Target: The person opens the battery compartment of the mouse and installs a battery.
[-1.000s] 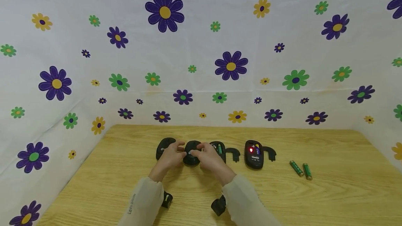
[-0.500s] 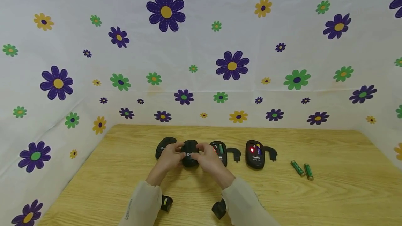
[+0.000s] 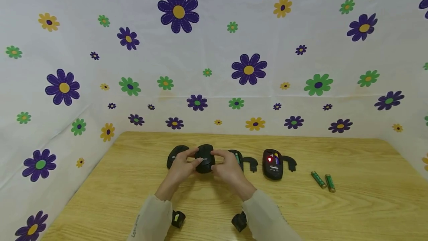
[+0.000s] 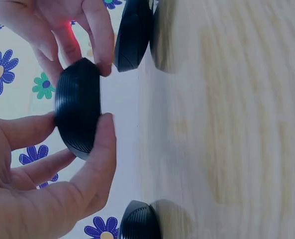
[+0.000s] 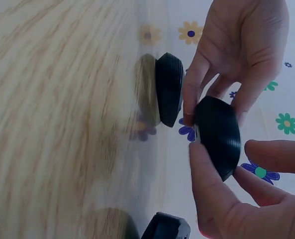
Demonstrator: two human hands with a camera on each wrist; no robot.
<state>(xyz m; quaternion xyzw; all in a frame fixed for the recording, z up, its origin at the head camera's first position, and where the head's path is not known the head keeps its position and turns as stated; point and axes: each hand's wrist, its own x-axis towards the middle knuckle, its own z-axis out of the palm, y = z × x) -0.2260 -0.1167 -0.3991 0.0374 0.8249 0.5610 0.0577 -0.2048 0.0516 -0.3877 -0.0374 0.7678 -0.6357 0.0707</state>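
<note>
Both hands hold one black computer mouse (image 3: pixel 205 163) above the table at its middle left. My left hand (image 3: pixel 180 164) pinches its left side, the thumb near the small pale logo. From the right, my right hand (image 3: pixel 229 167) grips the opposite side with thumb and fingers. The left wrist view shows this mouse (image 4: pixel 77 107) edge-on between the fingertips of both hands. A second black mouse (image 3: pixel 174 156) rests on the table just left of my left hand. Partly hidden behind my right hand lies an upturned mouse (image 3: pixel 239 158) with a green battery in its compartment.
Further right, another upturned mouse (image 3: pixel 272 172) shows a red light and a blue-yellow battery. Curved black covers lie beside the upturned mice, one cover (image 3: pixel 251 163) nearer, another cover (image 3: pixel 290 163) beyond. Two loose green batteries, the left battery (image 3: pixel 318 179) and right battery (image 3: pixel 330 183), lie on the wooden table (image 3: pixel 361 203).
The held mouse has risen slightly and its upper face has tilted toward the head camera. My right thumb has shifted from beside the logo to the mouse's right edge.
</note>
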